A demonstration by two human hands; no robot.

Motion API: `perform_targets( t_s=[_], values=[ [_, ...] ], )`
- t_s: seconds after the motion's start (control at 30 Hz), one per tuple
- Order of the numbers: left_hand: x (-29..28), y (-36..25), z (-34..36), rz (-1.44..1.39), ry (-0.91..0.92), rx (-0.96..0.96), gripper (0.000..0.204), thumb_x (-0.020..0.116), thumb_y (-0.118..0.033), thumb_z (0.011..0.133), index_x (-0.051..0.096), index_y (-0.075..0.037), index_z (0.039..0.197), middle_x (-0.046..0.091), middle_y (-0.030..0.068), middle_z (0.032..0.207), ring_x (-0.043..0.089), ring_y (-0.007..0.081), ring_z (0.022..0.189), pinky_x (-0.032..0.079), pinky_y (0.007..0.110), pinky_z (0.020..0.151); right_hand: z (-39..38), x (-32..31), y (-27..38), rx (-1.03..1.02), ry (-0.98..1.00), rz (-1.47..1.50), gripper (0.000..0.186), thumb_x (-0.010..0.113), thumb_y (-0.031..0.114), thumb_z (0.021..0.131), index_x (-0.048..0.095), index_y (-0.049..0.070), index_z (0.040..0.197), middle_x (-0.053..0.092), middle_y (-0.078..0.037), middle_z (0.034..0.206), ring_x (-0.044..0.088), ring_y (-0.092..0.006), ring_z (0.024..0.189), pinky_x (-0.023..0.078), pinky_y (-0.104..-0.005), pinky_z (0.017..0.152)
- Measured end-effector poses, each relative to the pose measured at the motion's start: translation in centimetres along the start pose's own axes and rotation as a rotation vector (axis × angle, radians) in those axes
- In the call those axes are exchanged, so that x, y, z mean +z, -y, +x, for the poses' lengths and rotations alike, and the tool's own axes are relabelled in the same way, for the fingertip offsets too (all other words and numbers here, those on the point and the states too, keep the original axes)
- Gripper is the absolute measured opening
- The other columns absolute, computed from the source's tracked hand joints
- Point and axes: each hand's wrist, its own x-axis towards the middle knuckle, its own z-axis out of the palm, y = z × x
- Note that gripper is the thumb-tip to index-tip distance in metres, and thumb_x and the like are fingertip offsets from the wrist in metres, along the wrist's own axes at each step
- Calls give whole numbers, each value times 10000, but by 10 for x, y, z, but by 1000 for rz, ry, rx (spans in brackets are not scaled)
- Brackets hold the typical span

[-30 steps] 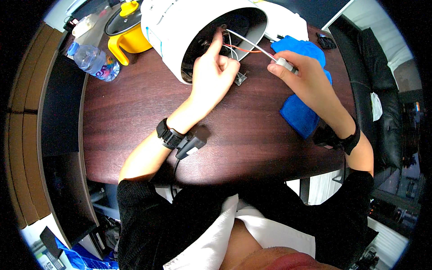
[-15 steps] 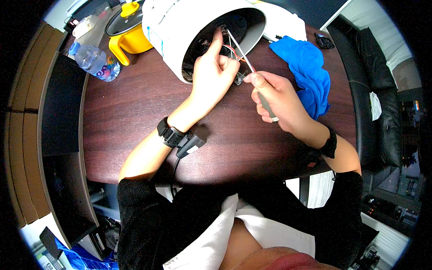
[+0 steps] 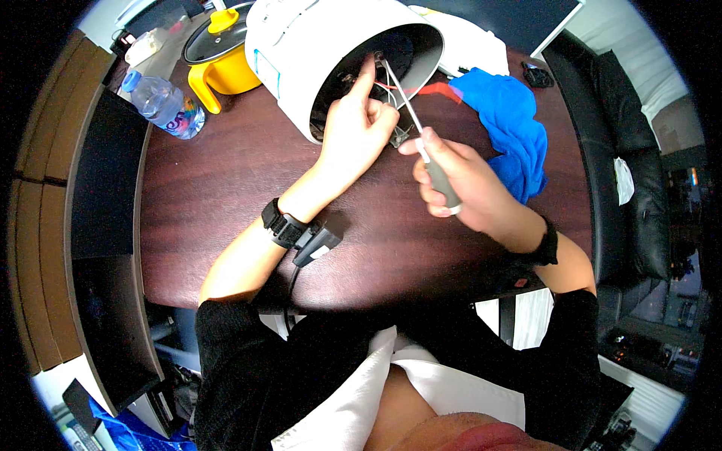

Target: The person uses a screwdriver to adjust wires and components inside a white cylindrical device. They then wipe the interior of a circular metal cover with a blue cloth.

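White cooker (image 3: 301, 52), black inside; yellow pot (image 3: 226, 68); blue cloth (image 3: 511, 128); dark red-brown tabletop (image 3: 226, 195); grey-handled screwdriver (image 3: 440, 180); black wristbands.

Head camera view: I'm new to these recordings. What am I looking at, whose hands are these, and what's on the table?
The picture comes from a fisheye camera worn on a person's head, looking down, so edges bend. Both bare hands are that person's. The left hand reaches into the open underside of a white round appliance lying tipped on the dark wooden table. The right hand grips a screwdriver, its tip aimed inside. Nearby: a blue cloth, a yellow pot, a plastic bottle.
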Motion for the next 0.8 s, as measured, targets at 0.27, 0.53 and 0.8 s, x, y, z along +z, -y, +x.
perform_targets(
  t_s=[0.27,0.53,0.8],
  values=[
    [4,6,-2,-52,-57,-39,663,531,-43,840,272,44,1444,447,-4,516,423,43,482,401,213,495,-24,-33,35,-734,-297,-1417,340,668,363,858,646,24,871,588,-122,628,573,-243,507,448,-355,469],
    [0,2,-3,-38,-39,-44,670,534,-46,846,253,46,1448,466,-3,520,431,40,485,405,213,498,-39,-10,89,-861,-428,-1918,288,702,312,800,618,38,784,617,-166,682,626,-345,636,493,-422,564],
    [3,4,-3,-54,-53,-31,660,536,-45,843,274,42,1442,451,6,506,429,46,476,397,218,487,-13,-21,112,-1087,-372,-2129,271,716,286,774,607,40,803,617,-144,684,630,-336,645,506,-411,563]
  ],
)
